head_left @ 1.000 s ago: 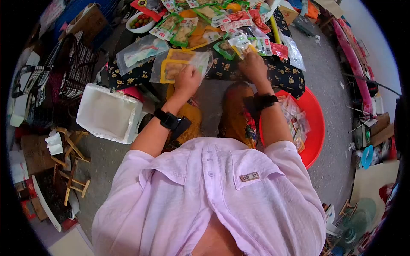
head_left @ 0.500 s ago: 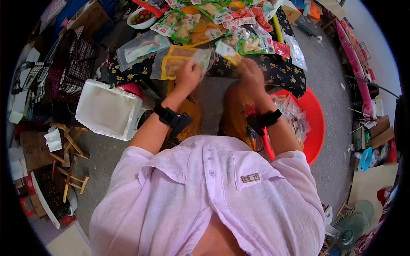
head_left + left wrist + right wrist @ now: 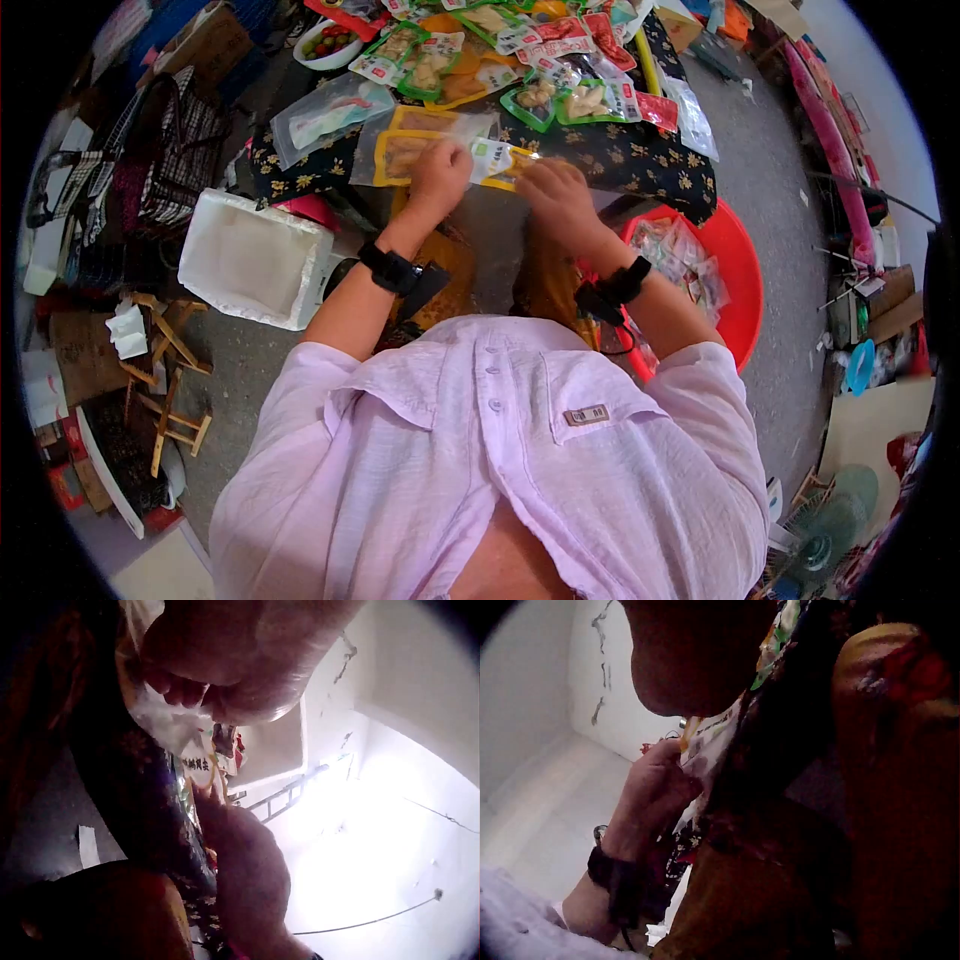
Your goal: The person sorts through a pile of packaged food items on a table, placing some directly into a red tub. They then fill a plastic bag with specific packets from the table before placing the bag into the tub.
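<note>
My left hand point(image 3: 440, 180) grips the edge of a clear plastic bag point(image 3: 366, 160) at the table's near edge, its fingers curled on the film in the left wrist view. Inside the bag lie yellow-edged food packets point(image 3: 405, 150). My right hand point(image 3: 562, 205) holds a similar yellow-and-white packet point(image 3: 492, 158) by its right end. This packet lies level with the bag, its left end right at the bag's mouth beside my left fingers. Dark printed characters show on the packet point(image 3: 199, 766) in the left wrist view.
Several green, red and yellow food packets point(image 3: 540, 50) pile up at the back of the flower-patterned cloth point(image 3: 660, 165). Another clear bag point(image 3: 325, 120) lies at left, near a white bowl point(image 3: 325, 60) of fruit. A red basin point(image 3: 740, 300) with packets and a white foam box point(image 3: 255, 262) flank my legs.
My right hand has lifted the yellow-and-white packet from the near side of the pile and brought it left to the bag's mouth. The left hand has stayed almost in place.
</note>
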`<state>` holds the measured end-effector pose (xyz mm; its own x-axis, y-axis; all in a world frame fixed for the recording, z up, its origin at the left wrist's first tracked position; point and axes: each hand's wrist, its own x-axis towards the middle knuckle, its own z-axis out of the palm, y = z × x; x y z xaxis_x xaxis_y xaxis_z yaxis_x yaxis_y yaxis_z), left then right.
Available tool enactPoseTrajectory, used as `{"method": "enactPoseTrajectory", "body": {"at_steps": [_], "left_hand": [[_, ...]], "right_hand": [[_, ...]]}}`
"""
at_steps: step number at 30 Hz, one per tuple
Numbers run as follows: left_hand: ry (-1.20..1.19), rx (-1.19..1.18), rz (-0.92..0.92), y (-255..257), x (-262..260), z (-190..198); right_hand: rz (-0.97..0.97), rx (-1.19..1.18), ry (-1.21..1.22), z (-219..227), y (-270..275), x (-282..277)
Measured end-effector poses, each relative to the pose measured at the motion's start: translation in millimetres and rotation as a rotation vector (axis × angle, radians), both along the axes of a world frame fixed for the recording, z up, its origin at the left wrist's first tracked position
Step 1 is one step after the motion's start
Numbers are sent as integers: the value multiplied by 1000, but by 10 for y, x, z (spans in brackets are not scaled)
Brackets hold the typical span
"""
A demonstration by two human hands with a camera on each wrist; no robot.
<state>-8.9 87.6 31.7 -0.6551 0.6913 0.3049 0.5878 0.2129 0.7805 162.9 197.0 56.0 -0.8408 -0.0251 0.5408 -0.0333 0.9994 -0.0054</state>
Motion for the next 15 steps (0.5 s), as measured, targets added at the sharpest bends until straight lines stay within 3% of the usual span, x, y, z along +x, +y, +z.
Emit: {"method": "enactPoseTrajectory", "body": {"at_steps": [2, 8, 14, 15], "left_hand": [[175, 5, -56, -43, 34, 48], [372, -24, -95, -35, 91, 160], [373, 12, -80, 8, 107, 110], [351, 42, -84, 16, 105, 75]], "right_hand": [[1, 2, 30, 31, -20, -86], [-13, 110, 77, -113, 6, -462], [4, 32, 139, -250, 5, -637], [-79, -16, 155, -262, 5, -624]]}}
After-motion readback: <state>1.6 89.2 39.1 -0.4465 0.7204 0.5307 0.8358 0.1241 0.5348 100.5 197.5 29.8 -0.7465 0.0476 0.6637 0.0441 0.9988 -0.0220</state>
